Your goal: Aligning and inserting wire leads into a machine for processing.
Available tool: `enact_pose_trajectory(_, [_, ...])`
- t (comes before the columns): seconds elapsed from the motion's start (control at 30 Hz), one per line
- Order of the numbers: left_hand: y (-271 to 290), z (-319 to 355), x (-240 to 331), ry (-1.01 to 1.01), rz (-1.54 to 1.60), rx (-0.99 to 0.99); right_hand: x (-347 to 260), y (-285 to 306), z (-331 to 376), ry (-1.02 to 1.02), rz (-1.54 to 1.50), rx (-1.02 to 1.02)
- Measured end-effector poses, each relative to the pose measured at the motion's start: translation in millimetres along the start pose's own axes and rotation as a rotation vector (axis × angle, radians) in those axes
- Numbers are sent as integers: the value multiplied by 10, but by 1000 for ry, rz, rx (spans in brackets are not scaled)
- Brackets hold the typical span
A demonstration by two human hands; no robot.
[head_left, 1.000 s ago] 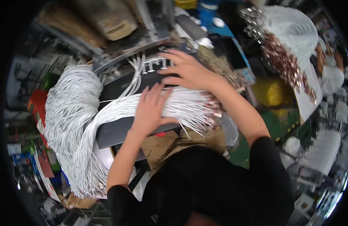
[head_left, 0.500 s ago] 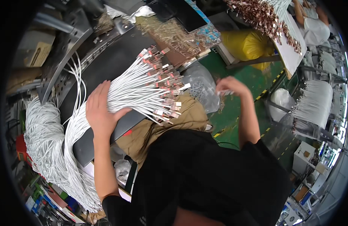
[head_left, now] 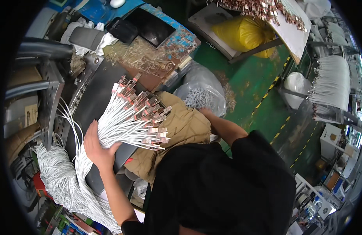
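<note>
A thick bundle of white cables [head_left: 110,131] lies across the dark work surface, its many metal USB plugs [head_left: 145,105] fanned out toward the right. My left hand [head_left: 99,149] is wrapped over the bundle behind the plugs, fingers on one side and thumb on the other. To the right, my right hand [head_left: 206,113] is low at the near edge of a clear plastic bag [head_left: 214,88] holding many small pale pieces [head_left: 198,98]. Its fingers are hidden, so what they hold does not show. A brown cloth [head_left: 181,121] lies between the plugs and my body.
More white cable [head_left: 57,166] hangs in a heap off the left side. A metal machine frame [head_left: 51,98] stands at the left. Behind the plugs is a tray with loose scraps [head_left: 145,53]. A yellow bag [head_left: 243,33] and a plug-laden table [head_left: 292,39] stand at the far right.
My right hand has come in from over the floor at the right, down to the clear bag. My left hand stays on the cables. The whole view has shifted.
</note>
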State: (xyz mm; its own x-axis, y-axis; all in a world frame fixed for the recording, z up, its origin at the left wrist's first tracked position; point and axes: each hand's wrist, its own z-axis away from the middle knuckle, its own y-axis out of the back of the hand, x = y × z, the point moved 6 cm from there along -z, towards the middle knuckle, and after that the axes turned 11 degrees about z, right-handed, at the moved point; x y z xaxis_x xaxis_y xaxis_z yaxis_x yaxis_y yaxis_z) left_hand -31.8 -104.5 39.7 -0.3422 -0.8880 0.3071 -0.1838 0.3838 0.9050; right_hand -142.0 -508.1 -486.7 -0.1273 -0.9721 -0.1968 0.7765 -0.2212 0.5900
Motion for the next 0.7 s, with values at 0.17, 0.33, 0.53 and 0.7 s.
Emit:
enact_pose_trajectory(0.17, [-40, 22, -38, -9, -20, -11, -193, -129, 154, 47, 27, 223])
enact_pose_trajectory(0.33, [-39, 13, -48, -12, 12, 3, 158, 959, 472, 11, -82, 334])
enact_pose_trajectory(0.53, [-27, 1, -21, -24, -22, 8, 137, 1372, 1089, 166, -375, 296])
enact_pose_trajectory(0.7, [-20, -2, -7, -16, -20, -16, -480, 966, 308, 181, -678, 452])
